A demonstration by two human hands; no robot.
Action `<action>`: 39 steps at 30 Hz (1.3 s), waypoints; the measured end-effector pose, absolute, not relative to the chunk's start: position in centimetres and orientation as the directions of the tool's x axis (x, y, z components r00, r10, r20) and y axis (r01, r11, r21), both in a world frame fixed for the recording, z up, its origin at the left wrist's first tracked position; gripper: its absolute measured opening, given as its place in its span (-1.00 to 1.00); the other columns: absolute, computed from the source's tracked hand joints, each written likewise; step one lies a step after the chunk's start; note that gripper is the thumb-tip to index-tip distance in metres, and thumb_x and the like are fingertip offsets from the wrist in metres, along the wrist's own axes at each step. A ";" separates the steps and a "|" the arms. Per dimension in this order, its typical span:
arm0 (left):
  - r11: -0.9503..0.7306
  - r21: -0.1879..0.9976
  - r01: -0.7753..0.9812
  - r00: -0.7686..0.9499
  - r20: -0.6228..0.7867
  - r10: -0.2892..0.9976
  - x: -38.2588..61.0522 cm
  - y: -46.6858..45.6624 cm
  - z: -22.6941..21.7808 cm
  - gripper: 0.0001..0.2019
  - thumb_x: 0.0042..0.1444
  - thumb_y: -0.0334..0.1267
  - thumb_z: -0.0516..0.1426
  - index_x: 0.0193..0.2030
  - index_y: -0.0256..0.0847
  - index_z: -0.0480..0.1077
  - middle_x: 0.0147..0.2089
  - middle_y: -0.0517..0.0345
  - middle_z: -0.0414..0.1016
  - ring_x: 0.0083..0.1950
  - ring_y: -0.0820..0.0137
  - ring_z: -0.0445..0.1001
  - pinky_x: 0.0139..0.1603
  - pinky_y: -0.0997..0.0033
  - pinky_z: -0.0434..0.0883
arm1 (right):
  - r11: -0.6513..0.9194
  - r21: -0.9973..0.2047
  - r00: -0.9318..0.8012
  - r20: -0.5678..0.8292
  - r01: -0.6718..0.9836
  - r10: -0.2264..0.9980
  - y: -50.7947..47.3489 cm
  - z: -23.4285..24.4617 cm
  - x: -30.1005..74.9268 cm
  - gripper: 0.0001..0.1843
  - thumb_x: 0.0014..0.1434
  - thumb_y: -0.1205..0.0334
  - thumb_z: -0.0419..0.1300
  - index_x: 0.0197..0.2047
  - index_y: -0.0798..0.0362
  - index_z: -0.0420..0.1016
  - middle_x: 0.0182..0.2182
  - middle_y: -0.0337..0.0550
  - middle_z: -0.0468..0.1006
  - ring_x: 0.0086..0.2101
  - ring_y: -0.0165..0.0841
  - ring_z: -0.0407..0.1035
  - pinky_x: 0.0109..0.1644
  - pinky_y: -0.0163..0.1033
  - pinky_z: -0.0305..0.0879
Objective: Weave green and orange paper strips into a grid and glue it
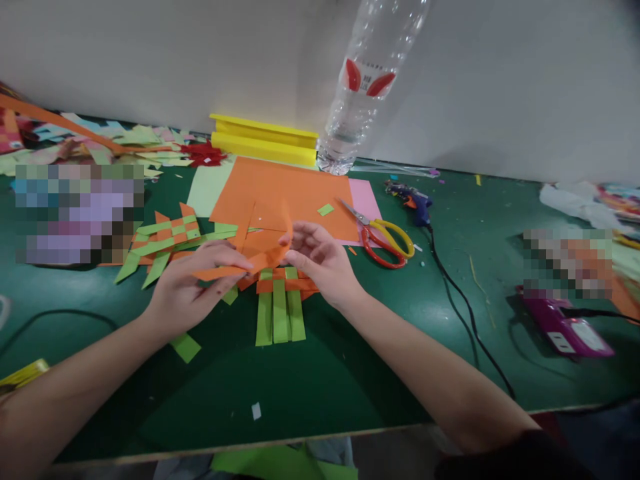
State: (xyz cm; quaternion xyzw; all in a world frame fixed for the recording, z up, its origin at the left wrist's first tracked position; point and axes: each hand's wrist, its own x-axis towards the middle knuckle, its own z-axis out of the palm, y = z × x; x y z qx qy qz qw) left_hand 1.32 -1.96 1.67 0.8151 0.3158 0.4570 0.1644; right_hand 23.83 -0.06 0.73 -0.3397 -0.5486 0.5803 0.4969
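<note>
My left hand (193, 287) and my right hand (320, 260) both pinch one orange paper strip (240, 267) that runs between them above the green table (325, 380). Under the strip lies a small weave of green and orange strips (280, 300), with three green strips hanging toward me. A second, finished woven mat (167, 240) lies just left of my left hand. Behind my hands lies a large orange paper sheet (290, 190).
Yellow-and-red scissors (385, 240) lie right of the orange sheet. A clear plastic bottle (363, 93) stands at the back by folded yellow paper (263, 140). A glue gun (417, 203) with a black cable and a purple device (565, 327) lie right. Paper scraps pile at the far left.
</note>
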 end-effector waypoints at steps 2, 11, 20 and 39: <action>-0.700 0.591 0.402 0.319 0.626 0.712 1.2 -2.0 1.6 -0.84 0.18 -0.45 0.16 -0.18 -0.09 0.45 -0.26 0.20 0.57 -0.18 0.42 0.55 -0.07 0.39 0.49 | 0.125 -0.974 -0.295 0.178 -0.188 0.939 0.2 0.7 24.0 -0.55 0.05 0.15 0.36 0.00 -0.08 0.36 -0.17 -0.21 0.51 -0.23 -0.40 0.46 -0.05 -0.14 0.49; -0.505 0.649 0.569 0.046 0.588 0.808 0.8 -1.8 2.3 -0.89 0.09 -0.20 0.24 -0.32 -0.06 0.37 -0.36 0.26 0.47 -0.35 0.40 0.48 -0.33 0.38 0.41 | 0.540 -0.716 -0.406 0.378 0.441 0.832 0.4 0.3 25.0 -0.82 0.21 0.20 0.19 -0.12 0.02 0.43 -0.15 -0.09 0.61 -0.10 -0.25 0.48 0.05 -0.03 0.34; -0.388 0.770 0.506 -0.154 0.523 0.838 0.8 -1.9 2.3 -0.83 0.05 -0.29 0.25 -0.38 -0.16 0.29 -0.34 0.24 0.39 -0.37 0.45 0.42 -0.31 0.37 0.37 | 0.727 -0.316 -0.625 0.372 0.610 0.686 -0.1 0.7 25.0 -0.78 0.20 0.17 0.11 -0.19 0.09 0.49 -0.23 -0.04 0.60 -0.15 -0.21 0.41 0.01 -0.06 0.21; -0.243 0.969 0.032 -0.352 0.239 0.905 0.8 -0.2 2.1 -0.84 0.05 -0.56 0.16 -0.38 -0.23 0.36 -0.50 0.31 0.31 -0.49 0.57 0.29 -0.42 0.47 0.26 | 0.793 -0.221 -0.690 0.396 0.568 0.606 0.2 0.2 24.9 -0.88 0.05 0.42 0.07 -0.32 0.04 0.30 -0.24 -0.06 0.57 -0.21 -0.26 0.41 -0.04 -0.12 0.17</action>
